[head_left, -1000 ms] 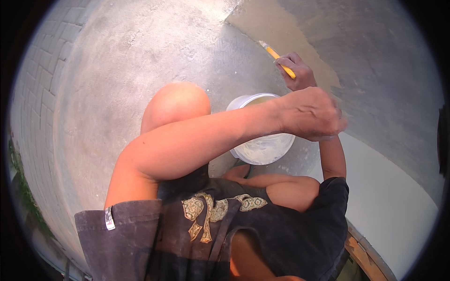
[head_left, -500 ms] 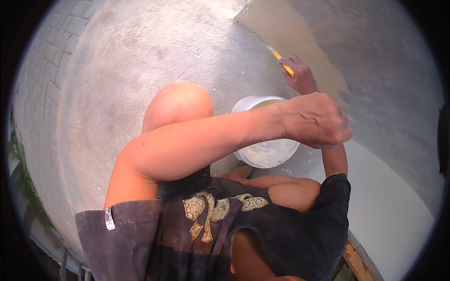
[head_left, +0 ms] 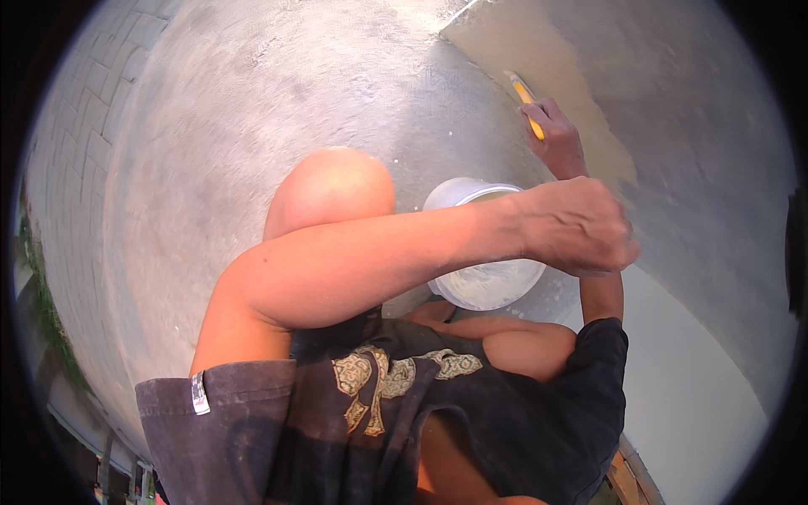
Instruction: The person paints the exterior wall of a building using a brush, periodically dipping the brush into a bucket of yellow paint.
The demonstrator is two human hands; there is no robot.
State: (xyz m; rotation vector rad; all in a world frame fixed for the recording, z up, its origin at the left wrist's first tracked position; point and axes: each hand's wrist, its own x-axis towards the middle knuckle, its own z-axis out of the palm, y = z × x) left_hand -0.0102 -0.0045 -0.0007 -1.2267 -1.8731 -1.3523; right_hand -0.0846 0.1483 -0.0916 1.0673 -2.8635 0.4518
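My right hand [head_left: 557, 139] grips the yellow handle of a brush [head_left: 523, 91]. The brush's pale tip is at the lower edge of the grey wall [head_left: 673, 109], beside a wet tan band [head_left: 555, 76] on it. My left arm reaches across my body, over a white plastic bucket [head_left: 492, 284] standing on the floor. Closed, my left hand [head_left: 581, 227] hangs above my right forearm; its fingertips are turned away, and what they hold, if anything, is hidden. Part of the bucket's rim and its inside shows behind my left forearm.
Rough grey concrete floor [head_left: 278, 101] spreads ahead and left, with paving blocks [head_left: 101, 93] at the far left. My bent knee [head_left: 332, 189] rises beside the bucket. A smooth white area [head_left: 682, 362] lies at the lower right, near a wooden piece [head_left: 624, 480].
My right hand has moved the brush slightly right and nearer along the wall's lower edge. The bucket and my left hand appear a little lower and farther right as the view shifts.
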